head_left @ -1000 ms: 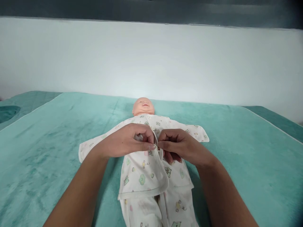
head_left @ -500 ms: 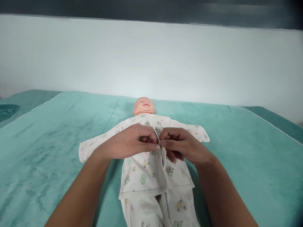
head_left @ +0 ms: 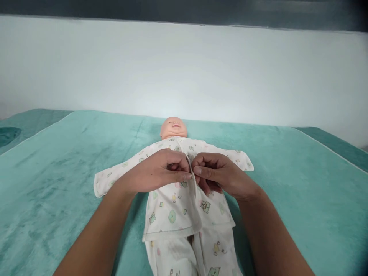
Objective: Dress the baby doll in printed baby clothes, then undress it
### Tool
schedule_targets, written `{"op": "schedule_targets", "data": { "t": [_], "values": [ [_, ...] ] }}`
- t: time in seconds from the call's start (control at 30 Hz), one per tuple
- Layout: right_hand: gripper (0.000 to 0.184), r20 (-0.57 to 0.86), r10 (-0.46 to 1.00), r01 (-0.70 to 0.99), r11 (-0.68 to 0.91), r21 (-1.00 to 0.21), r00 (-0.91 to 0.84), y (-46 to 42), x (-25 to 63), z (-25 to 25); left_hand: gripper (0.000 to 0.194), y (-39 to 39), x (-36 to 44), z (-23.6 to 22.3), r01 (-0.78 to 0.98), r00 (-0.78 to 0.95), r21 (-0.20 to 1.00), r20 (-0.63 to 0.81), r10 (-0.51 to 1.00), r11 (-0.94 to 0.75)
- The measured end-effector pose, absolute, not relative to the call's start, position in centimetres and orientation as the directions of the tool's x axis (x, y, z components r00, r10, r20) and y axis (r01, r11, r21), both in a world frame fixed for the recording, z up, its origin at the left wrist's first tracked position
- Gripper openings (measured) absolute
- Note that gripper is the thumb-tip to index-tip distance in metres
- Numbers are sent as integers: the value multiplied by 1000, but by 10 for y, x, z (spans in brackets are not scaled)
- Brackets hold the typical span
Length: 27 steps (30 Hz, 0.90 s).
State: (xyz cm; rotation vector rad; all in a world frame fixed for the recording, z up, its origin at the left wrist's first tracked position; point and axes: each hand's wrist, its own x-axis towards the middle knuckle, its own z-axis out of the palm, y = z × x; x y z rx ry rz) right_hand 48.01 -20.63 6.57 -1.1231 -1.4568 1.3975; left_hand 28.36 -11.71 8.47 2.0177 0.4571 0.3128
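A baby doll [head_left: 173, 128] lies on its back with its head at the far end, dressed in a white printed jacket [head_left: 169, 218] and matching trousers [head_left: 215, 253]. At the middle of the chest, my left hand [head_left: 162, 170] is closed, its thumb and fingers pinching the jacket's front edge. My right hand [head_left: 220, 174] is closed against the other side of that edge, thumb and forefinger together on the cloth. Fingertips of both hands almost meet there. Any button or snap between them is hidden by my fingers.
Beneath the doll spreads a teal plush blanket [head_left: 296, 191]. Behind it stands a white wall [head_left: 184, 73] with a dark band along the top. A darker teal patch [head_left: 8, 136] lies at the far left.
My hands stay at the jacket front with only small finger shifts. The right thumb has moved slightly up, and the jacket's front edge now lies straighter and flatter between the hands.
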Motion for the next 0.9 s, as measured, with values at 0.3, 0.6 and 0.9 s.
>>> {"op": "schedule_targets", "data": {
  "t": [0.3, 0.6, 0.9],
  "values": [
    [18, 39, 967, 208, 93, -974, -250, -210, 476, 71, 21, -116, 283, 83, 206, 884, 896, 2, 468, -394],
    [16, 158, 972, 321, 208, -924, -175, -207, 463, 67, 23, -121, 282, 86, 326, 833, 850, -51, 551, -414],
    [19, 163, 975, 319, 205, -925, -153, -206, 463, 66, 13, -118, 283, 81, 265, 830, 853, 35, 556, -450]
  ]
}}
